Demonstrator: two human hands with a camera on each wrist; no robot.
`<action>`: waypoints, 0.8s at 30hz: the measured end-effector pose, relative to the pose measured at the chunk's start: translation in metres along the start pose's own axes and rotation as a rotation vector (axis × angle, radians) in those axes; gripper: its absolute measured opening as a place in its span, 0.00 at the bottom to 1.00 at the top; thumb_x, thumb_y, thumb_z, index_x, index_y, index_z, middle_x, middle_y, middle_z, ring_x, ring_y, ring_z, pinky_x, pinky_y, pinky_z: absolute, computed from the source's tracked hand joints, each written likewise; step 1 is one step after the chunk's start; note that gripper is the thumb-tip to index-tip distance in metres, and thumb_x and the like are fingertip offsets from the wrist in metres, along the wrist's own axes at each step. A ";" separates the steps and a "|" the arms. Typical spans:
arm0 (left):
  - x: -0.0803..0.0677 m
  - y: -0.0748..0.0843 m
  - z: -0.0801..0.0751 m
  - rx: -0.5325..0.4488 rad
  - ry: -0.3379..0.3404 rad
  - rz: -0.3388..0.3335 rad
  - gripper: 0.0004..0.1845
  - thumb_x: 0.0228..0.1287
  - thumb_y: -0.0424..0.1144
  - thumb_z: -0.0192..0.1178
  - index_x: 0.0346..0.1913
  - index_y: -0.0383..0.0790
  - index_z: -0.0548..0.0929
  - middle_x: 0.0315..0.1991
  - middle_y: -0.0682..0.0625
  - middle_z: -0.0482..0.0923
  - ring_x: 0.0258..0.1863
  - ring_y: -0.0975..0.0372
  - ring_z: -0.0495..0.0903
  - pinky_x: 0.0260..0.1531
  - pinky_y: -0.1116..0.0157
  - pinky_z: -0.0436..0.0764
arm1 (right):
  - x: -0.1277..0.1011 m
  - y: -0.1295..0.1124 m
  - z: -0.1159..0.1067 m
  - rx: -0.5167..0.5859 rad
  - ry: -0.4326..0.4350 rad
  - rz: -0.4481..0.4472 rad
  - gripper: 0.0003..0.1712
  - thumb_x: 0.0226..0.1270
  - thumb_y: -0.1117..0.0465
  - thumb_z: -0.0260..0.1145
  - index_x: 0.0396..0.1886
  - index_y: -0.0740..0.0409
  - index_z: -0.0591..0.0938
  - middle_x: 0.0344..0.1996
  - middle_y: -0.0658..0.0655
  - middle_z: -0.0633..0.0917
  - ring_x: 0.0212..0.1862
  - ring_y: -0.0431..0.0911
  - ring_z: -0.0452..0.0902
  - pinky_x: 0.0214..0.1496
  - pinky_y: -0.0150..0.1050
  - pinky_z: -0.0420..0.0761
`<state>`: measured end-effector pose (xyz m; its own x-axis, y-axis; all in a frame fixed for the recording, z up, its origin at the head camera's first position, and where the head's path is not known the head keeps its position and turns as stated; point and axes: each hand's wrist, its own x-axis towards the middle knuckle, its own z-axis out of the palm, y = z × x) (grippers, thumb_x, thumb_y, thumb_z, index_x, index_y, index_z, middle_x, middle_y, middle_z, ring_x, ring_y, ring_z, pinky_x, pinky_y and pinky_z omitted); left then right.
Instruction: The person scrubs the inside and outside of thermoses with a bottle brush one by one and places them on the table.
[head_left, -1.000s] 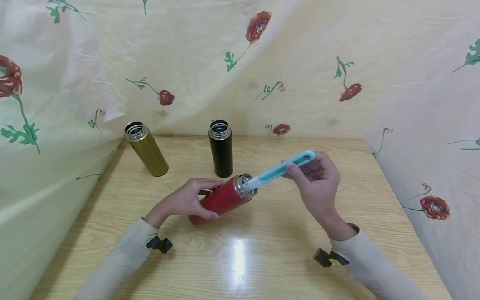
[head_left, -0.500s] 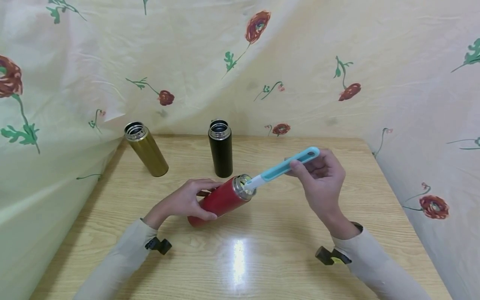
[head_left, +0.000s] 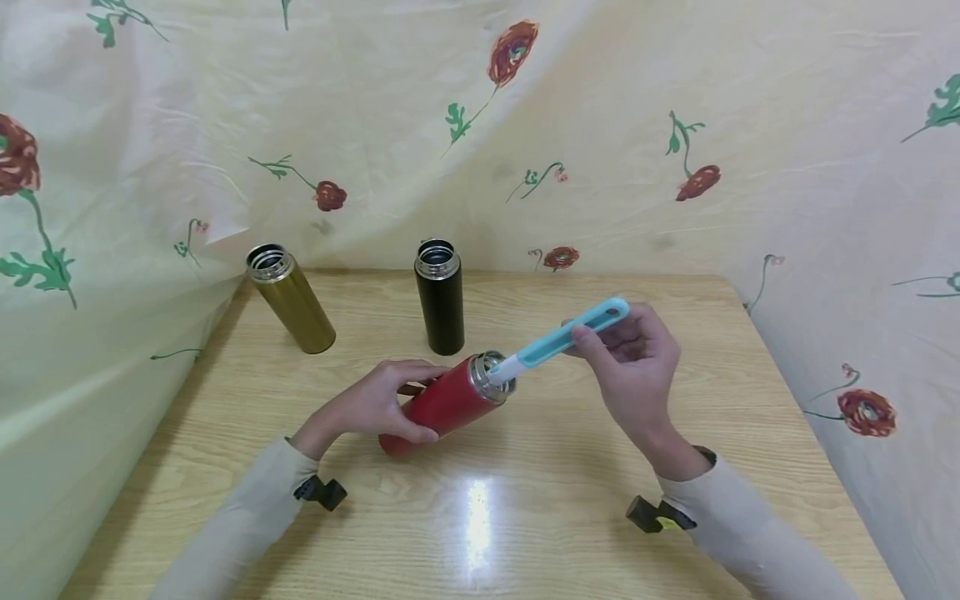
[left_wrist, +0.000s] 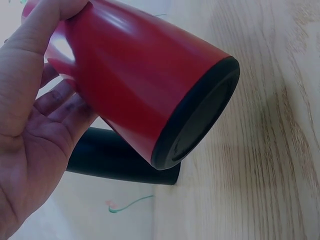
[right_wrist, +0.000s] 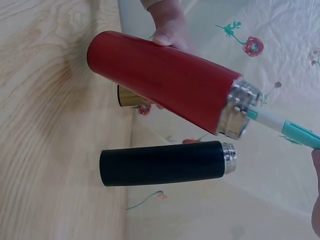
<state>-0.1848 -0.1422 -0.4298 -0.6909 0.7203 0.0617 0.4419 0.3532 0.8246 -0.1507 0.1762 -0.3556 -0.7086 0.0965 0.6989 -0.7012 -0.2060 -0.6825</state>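
**Brush working inside the red flask**

Flask [head_left: 442, 406] is lying tilted above the worktop [head_left: 525, 517], base low, steel mouth raised toward the right. The left hand [head_left: 371, 406] is wrapping its grip around the body. The right hand [head_left: 637, 362] is pinching the teal brush [head_left: 558, 340] handle, the head sitting inside the mouth. Judged best practice: keeping the handle in line with the flask axis and the left hold firm.

Count: flasks, three, namely red, black [head_left: 440, 297] and gold [head_left: 291, 298]; brush, one.
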 end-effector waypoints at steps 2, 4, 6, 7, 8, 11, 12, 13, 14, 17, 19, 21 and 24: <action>0.000 0.001 0.000 -0.007 -0.001 -0.006 0.42 0.50 0.45 0.80 0.70 0.44 0.76 0.61 0.54 0.80 0.57 0.59 0.81 0.54 0.55 0.85 | -0.002 0.001 0.001 -0.006 -0.008 0.010 0.10 0.59 0.85 0.65 0.39 0.83 0.74 0.34 0.62 0.90 0.33 0.48 0.89 0.34 0.41 0.89; 0.001 0.003 0.000 -0.008 -0.002 -0.010 0.42 0.50 0.46 0.80 0.71 0.45 0.76 0.62 0.54 0.80 0.58 0.59 0.81 0.54 0.54 0.85 | -0.004 0.002 0.003 -0.030 -0.010 0.017 0.10 0.60 0.83 0.66 0.39 0.83 0.74 0.34 0.61 0.90 0.32 0.47 0.89 0.33 0.39 0.88; 0.002 0.004 0.000 -0.003 -0.001 -0.016 0.43 0.50 0.46 0.80 0.71 0.46 0.75 0.62 0.55 0.79 0.59 0.60 0.80 0.55 0.55 0.84 | -0.006 0.004 0.004 -0.069 -0.010 0.022 0.12 0.61 0.80 0.68 0.39 0.82 0.74 0.34 0.59 0.90 0.32 0.46 0.89 0.32 0.37 0.88; 0.002 0.005 0.000 0.000 -0.001 -0.020 0.43 0.50 0.46 0.80 0.71 0.46 0.75 0.62 0.55 0.79 0.59 0.60 0.80 0.55 0.55 0.84 | -0.008 0.004 0.005 -0.077 -0.011 0.024 0.12 0.61 0.79 0.69 0.39 0.82 0.74 0.34 0.58 0.90 0.32 0.45 0.89 0.31 0.36 0.88; 0.002 0.006 0.000 0.004 -0.001 -0.024 0.43 0.50 0.47 0.80 0.71 0.46 0.75 0.63 0.55 0.79 0.59 0.60 0.80 0.55 0.55 0.84 | -0.009 0.005 0.005 -0.083 -0.015 0.023 0.12 0.61 0.79 0.69 0.39 0.82 0.74 0.34 0.58 0.90 0.32 0.45 0.89 0.31 0.35 0.88; 0.003 0.008 0.000 0.015 0.001 -0.029 0.43 0.50 0.48 0.80 0.71 0.46 0.75 0.62 0.56 0.79 0.58 0.61 0.80 0.55 0.56 0.84 | -0.012 0.007 0.008 -0.084 -0.038 0.021 0.12 0.60 0.80 0.68 0.38 0.82 0.73 0.35 0.58 0.90 0.32 0.44 0.89 0.32 0.34 0.88; 0.004 0.008 0.000 0.015 0.003 -0.028 0.43 0.50 0.48 0.80 0.71 0.46 0.75 0.62 0.56 0.79 0.58 0.61 0.80 0.55 0.56 0.84 | -0.013 0.008 0.008 -0.076 -0.048 0.021 0.11 0.60 0.82 0.67 0.38 0.83 0.73 0.35 0.58 0.90 0.33 0.44 0.89 0.32 0.35 0.88; 0.004 0.008 0.001 0.017 0.005 -0.025 0.43 0.49 0.47 0.80 0.71 0.46 0.75 0.62 0.56 0.80 0.58 0.61 0.80 0.55 0.56 0.84 | -0.014 0.009 0.009 -0.070 -0.058 0.021 0.11 0.59 0.83 0.66 0.38 0.83 0.73 0.35 0.58 0.90 0.33 0.44 0.90 0.33 0.35 0.88; 0.004 0.008 0.001 0.018 0.007 -0.020 0.43 0.49 0.47 0.80 0.71 0.46 0.75 0.62 0.56 0.80 0.58 0.61 0.80 0.55 0.56 0.84 | -0.015 0.010 0.009 -0.071 -0.065 0.024 0.10 0.58 0.84 0.65 0.37 0.82 0.72 0.36 0.57 0.90 0.33 0.44 0.89 0.33 0.34 0.88; 0.005 0.008 0.001 0.017 0.008 -0.008 0.42 0.49 0.46 0.80 0.70 0.45 0.76 0.62 0.55 0.80 0.58 0.61 0.80 0.54 0.55 0.85 | -0.018 0.012 0.009 -0.084 -0.073 0.031 0.10 0.59 0.84 0.65 0.37 0.81 0.72 0.36 0.56 0.91 0.34 0.43 0.89 0.33 0.34 0.88; 0.006 0.008 0.001 0.020 0.006 -0.006 0.42 0.49 0.46 0.80 0.70 0.45 0.76 0.61 0.55 0.80 0.57 0.61 0.80 0.54 0.55 0.85 | -0.019 0.013 0.009 -0.090 -0.074 0.037 0.10 0.58 0.84 0.65 0.37 0.81 0.72 0.36 0.55 0.90 0.34 0.43 0.89 0.32 0.34 0.88; 0.006 0.008 0.002 0.022 0.005 -0.007 0.42 0.49 0.46 0.80 0.70 0.45 0.76 0.61 0.55 0.80 0.57 0.61 0.80 0.54 0.55 0.85 | -0.020 0.014 0.009 -0.091 -0.075 0.043 0.10 0.59 0.84 0.65 0.37 0.81 0.72 0.36 0.55 0.90 0.34 0.43 0.89 0.32 0.35 0.88; 0.007 0.008 0.002 0.023 0.004 -0.010 0.43 0.49 0.46 0.80 0.70 0.45 0.76 0.61 0.55 0.79 0.57 0.61 0.80 0.54 0.55 0.85 | -0.021 0.013 0.009 -0.097 -0.067 0.057 0.10 0.60 0.84 0.65 0.38 0.81 0.72 0.35 0.56 0.90 0.35 0.44 0.89 0.32 0.37 0.88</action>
<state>-0.1845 -0.1332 -0.4236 -0.6974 0.7145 0.0559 0.4482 0.3739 0.8120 -0.1448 0.1625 -0.3773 -0.7431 0.0214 0.6688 -0.6664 -0.1136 -0.7369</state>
